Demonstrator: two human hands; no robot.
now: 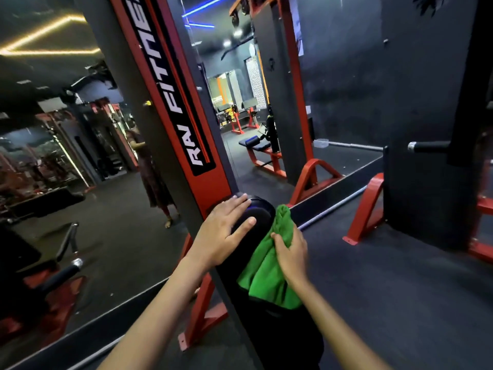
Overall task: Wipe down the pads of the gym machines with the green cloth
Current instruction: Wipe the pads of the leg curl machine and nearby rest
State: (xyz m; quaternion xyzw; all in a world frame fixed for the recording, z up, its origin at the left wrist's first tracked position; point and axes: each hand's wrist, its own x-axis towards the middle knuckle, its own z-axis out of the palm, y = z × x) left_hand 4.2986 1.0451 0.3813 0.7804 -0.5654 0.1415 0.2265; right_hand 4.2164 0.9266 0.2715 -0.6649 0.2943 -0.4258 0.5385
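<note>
A long black pad (260, 213) runs from the red machine upright toward me in the lower centre. My left hand (225, 231) lies flat on its far end, fingers straight. The green cloth (266, 273) is bunched against the pad's right side. My right hand (290, 252) grips the cloth from above and presses it to the pad. The near part of the pad is hidden under the cloth and my arm.
The red and black upright (170, 89) with white lettering rises right behind the pad. Mirrors (88, 209) line the wall behind it. Red machine feet (365, 209) and a dark weight stack (421, 116) stand to the right. Dark rubber floor (400, 289) spreads right.
</note>
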